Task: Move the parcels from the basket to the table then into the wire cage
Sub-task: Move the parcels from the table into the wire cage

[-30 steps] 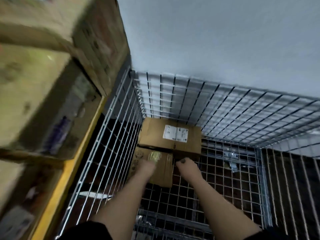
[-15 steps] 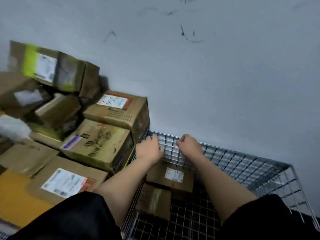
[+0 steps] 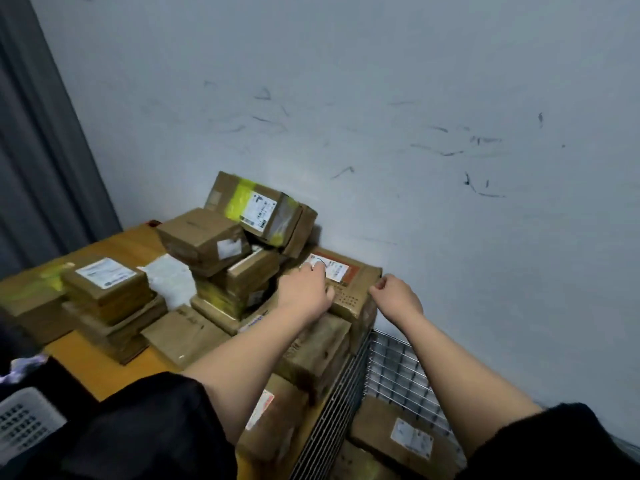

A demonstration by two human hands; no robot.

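Head view: both bare forearms are stretched forward from black sleeves toward a cardboard parcel point(image 3: 349, 282) with a white and red label, which lies at the near-wall corner of the wooden table point(image 3: 117, 368), on top of another brown box point(image 3: 318, 351). The left hand point(image 3: 306, 289) is laid palm down on the parcel's top, its fingers straight and resting over the label. The right hand point(image 3: 398, 296) is held at the parcel's right edge with the fingers curled inward; whether the edge is actually touched cannot be told. More parcels are heaped on the table to the left, among them a tilted box with yellow tape point(image 3: 259, 211) leaning against the wall. Directly right of the table the wire cage point(image 3: 391, 368) is seen from above, its mesh wall just beside the stacked boxes, and a labelled parcel point(image 3: 401, 438) lies inside it beneath the right forearm. A white basket point(image 3: 24, 420) is partly visible at the lower left edge.
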